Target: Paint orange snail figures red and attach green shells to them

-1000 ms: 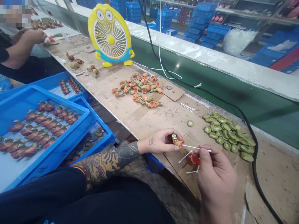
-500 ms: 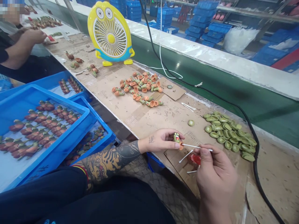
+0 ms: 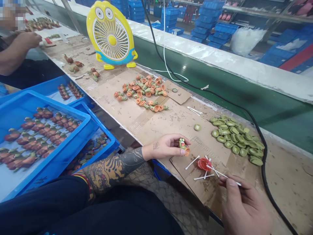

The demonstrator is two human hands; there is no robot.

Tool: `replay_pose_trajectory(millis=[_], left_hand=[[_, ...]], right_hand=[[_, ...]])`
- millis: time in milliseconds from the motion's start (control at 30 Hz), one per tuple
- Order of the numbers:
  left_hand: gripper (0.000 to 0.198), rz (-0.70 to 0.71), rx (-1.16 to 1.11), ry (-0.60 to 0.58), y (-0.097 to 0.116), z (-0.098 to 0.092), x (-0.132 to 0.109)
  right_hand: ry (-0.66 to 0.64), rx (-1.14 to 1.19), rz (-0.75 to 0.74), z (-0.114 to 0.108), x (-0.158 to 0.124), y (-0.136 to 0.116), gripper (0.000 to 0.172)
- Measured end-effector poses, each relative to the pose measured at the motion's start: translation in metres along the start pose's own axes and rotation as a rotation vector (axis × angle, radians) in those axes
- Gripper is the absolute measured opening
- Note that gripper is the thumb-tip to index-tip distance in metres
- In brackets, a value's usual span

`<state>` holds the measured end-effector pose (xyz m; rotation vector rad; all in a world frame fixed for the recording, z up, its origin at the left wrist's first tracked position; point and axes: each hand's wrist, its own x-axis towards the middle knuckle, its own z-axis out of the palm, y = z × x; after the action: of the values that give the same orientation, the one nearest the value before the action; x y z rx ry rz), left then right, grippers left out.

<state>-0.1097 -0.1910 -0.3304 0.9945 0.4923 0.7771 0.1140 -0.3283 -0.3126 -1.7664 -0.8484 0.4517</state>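
My left hand [image 3: 166,147] is closed round a small green and orange toy figure [image 3: 183,145] with a painted face, held just above the cardboard-covered bench. My right hand [image 3: 242,205] pinches a white cotton swab [image 3: 223,175] whose tip reaches a small red cap [image 3: 204,164] lying on the cardboard. Two or three more swabs lie around that cap. A heap of green shell-shaped parts [image 3: 236,140] lies to the right, and one loose green part [image 3: 197,127] sits beyond my left hand.
A pile of orange and green figures [image 3: 144,91] lies mid-bench, a yellow desk fan [image 3: 111,36] behind it. Blue trays [image 3: 46,137] of finished figures stand at my left. A black cable [image 3: 254,120] crosses the bench. Another person's arm [image 3: 17,52] works at far left.
My right hand has drawn back toward me from the figure, and the swab tip now points at the red cap. My left hand still holds the figure in about the same place.
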Motion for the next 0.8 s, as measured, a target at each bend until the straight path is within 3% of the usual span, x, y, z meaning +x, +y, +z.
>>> replay_pose_trajectory(millis=[100, 300, 433, 600, 800], left_hand=[[0.050, 0.011, 0.018, -0.006, 0.001, 0.000, 0.000], [0.046, 0.031, 0.073, 0.016, 0.002, -0.003, 0.000], [0.047, 0.031, 0.068, 0.029, 0.002, -0.002, 0.000], [0.050, 0.040, 0.075, 0.043, 0.002, -0.002, 0.000], [0.051, 0.033, 0.065, 0.038, 0.000, -0.002, 0.001]], right_hand=[[-0.015, -0.082, -0.024, -0.005, -0.002, 0.013, 0.054], [-0.120, -0.283, -0.232, -0.013, 0.007, 0.027, 0.050], [-0.076, -0.290, -0.257, -0.019, 0.024, 0.034, 0.052], [-0.013, -0.476, -0.196, -0.028, 0.088, 0.040, 0.053], [-0.020, -0.798, -0.291, -0.019, 0.177, 0.035, 0.056]])
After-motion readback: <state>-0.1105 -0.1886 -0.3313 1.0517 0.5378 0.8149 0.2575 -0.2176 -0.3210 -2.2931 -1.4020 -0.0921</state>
